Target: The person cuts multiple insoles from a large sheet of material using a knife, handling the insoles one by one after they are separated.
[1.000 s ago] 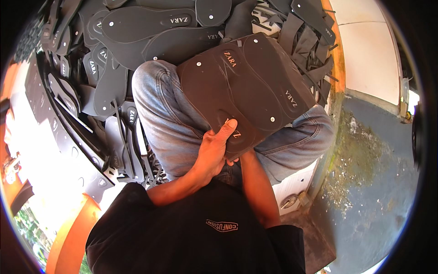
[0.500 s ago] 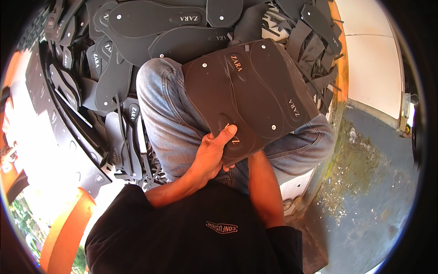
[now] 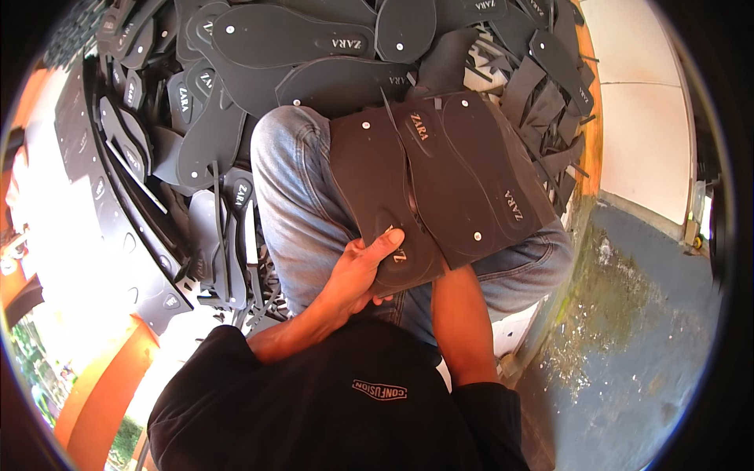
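Fingers of the left hand [image 3: 357, 269] pinched a black strip [image 3: 367, 169] stretching beyond them; right of them lay a wider black sheet [image 3: 470, 173], hiding the right hand, whose hold I couldn't tell.

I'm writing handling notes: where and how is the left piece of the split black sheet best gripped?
Probably pinch the left piece at its near end, coming from the person's side: it is thin and flat, and that end faces the black shirt. The left hand holds it there, thumb on top.
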`<state>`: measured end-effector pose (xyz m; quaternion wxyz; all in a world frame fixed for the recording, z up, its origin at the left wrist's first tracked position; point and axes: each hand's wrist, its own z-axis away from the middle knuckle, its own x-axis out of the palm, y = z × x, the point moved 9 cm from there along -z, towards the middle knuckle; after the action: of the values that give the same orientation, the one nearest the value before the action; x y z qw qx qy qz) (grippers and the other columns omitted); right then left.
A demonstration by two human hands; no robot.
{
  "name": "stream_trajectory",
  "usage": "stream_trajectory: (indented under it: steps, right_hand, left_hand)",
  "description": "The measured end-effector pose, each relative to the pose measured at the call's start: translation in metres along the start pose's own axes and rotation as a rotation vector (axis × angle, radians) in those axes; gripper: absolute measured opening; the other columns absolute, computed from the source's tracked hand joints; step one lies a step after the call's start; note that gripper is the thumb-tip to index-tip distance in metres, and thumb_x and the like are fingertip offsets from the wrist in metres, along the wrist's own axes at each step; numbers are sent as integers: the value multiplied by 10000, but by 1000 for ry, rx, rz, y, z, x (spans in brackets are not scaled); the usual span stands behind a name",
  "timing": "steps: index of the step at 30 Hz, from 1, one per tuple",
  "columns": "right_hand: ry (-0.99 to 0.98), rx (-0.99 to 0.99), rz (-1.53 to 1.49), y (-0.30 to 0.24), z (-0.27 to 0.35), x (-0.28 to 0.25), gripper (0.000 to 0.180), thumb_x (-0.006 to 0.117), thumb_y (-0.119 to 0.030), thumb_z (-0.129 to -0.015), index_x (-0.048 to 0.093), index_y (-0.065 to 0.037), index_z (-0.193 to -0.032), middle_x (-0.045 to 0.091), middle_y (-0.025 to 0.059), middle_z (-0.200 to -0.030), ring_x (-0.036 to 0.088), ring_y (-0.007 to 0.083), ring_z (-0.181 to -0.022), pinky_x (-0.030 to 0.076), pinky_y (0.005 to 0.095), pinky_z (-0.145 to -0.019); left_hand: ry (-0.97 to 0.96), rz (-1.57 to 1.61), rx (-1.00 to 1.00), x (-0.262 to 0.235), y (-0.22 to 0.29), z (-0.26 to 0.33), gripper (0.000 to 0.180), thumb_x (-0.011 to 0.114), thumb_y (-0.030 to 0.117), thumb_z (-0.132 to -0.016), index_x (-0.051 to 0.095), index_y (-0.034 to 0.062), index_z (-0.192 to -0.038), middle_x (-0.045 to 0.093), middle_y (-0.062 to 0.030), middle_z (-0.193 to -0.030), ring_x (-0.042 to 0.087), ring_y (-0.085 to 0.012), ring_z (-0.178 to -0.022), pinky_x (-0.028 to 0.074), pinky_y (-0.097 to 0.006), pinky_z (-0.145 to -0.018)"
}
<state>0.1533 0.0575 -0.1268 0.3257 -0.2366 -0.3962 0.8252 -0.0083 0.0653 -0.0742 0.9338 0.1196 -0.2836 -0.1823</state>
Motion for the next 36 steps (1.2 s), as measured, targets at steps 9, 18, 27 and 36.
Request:
stream_trajectory:
  steps: [9, 18, 27, 36]
  right_hand:
    - [-192, 197, -58, -11, -55, 45, 337, 633, -366, -833, 622, -32, -873, 607, 54, -692, 552, 137, -571, 404, 269, -494]
    - [-154, -115, -354, -53, 80, 32, 212, 638, -203, -878, 630, 5, -842, 557, -31, -680, 486, 45, -609, 384, 223, -526]
    - [27, -161, 54, -30, 126, -30, 375, 631, -289, -882, 507, -26, -644, 495, 28, -514, 476, 152, -448, 353, 342, -428]
    - [89, -252, 615, -11, 140, -64, 380, 646, -261, -851, 486, -15, -611, 470, 153, -467, 512, 353, -440, 378, 403, -433]
  left_hand:
    - [-57, -113, 6, -61, -1, 44, 315, 700, 232, -825, 624, -10, -1012, 663, -61, -835, 631, -125, -725, 512, -248, -623]
    - [-223, -544, 271, -55, 45, 53, 509, 585, 388, -894, 540, -35, -1175, 601, -99, -1118, 561, -133, -987, 460, -288, -841]
    - [-47, -485, 182, -3, 100, -9, 281, 699, 334, -821, 617, 66, -794, 625, -7, -659, 559, -50, -489, 405, -173, -396]
    - [-72, -502, 136, 11, 91, -11, 301, 694, 329, -825, 635, 35, -805, 637, -37, -657, 586, -71, -500, 426, -189, -399]
